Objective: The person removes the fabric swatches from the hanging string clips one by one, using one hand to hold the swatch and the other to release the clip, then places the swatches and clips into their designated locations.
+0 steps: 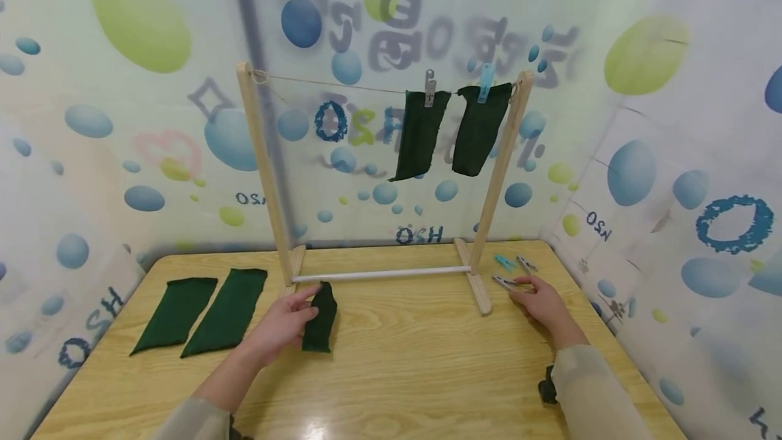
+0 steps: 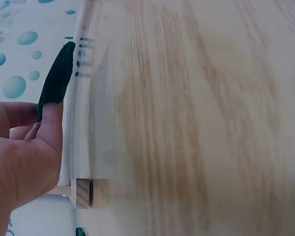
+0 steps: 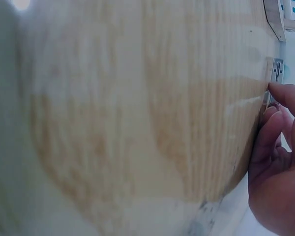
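My left hand (image 1: 277, 326) pinches a small dark green cloth (image 1: 320, 330) between thumb and fingers, near the left foot of a wooden drying rack (image 1: 264, 155). In the left wrist view that cloth (image 2: 58, 76) stands up from the fingertips. At the table's right side, my right hand (image 1: 546, 305) pinches the end of a grey clothespin (image 1: 504, 282); the right wrist view has this clothespin (image 3: 277, 70) at the fingertips. A grey clip (image 1: 430, 90) and a blue clip (image 1: 485, 83) hold a green cloth (image 1: 421, 134) and another green cloth (image 1: 480, 133) on the string.
Two dark green cloths (image 1: 225, 314) lie flat at the table's left. Just beyond my right hand are a blue clothespin (image 1: 505, 262) and another grey clothespin (image 1: 527, 263). A white bar (image 1: 381, 273) joins the rack's feet low across the table. Patterned curtains (image 1: 379, 209) enclose the table.
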{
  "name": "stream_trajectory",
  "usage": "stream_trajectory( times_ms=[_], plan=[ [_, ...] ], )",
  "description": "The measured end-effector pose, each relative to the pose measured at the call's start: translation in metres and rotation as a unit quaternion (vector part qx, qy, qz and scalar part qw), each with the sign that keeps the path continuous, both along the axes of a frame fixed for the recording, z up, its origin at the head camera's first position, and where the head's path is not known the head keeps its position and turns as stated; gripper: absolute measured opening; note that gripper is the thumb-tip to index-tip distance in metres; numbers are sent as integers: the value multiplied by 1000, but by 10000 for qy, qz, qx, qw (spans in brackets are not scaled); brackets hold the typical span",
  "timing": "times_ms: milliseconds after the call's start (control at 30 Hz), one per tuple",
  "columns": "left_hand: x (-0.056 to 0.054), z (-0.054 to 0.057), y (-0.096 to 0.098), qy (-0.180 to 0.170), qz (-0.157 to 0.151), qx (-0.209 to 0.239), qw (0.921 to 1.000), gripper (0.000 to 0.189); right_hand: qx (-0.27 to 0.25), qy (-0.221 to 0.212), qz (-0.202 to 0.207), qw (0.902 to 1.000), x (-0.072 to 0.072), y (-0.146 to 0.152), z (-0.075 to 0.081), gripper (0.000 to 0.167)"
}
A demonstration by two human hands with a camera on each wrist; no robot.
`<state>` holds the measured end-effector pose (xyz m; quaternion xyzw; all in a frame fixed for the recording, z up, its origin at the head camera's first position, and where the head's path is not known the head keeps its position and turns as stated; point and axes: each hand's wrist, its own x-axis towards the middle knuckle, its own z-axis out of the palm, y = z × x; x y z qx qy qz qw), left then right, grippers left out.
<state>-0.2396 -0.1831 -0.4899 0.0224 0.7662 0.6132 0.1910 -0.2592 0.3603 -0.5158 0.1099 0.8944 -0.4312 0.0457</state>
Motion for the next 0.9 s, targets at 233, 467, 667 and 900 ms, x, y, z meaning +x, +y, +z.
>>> stream_trajectory(
  times_ms=[233, 467, 667, 900],
  plan=[
    [-1, -6, 4, 94, 138, -435, 9989, 55, 80, 40, 89, 9999, 2, -1, -2, 53],
    [1, -4, 3, 681, 19, -1183, 9906, 62, 96, 123, 170, 9997, 0, 1, -3, 53],
    [4, -1, 8, 1428, -86, -2216, 9646, 70, 187, 92, 177, 9996, -1, 3, -3, 52],
    [6, 0, 11, 1677, -69, -3169, 9335, 78, 268, 89, 201, 9994, 0, 2, -2, 53]
  ],
)
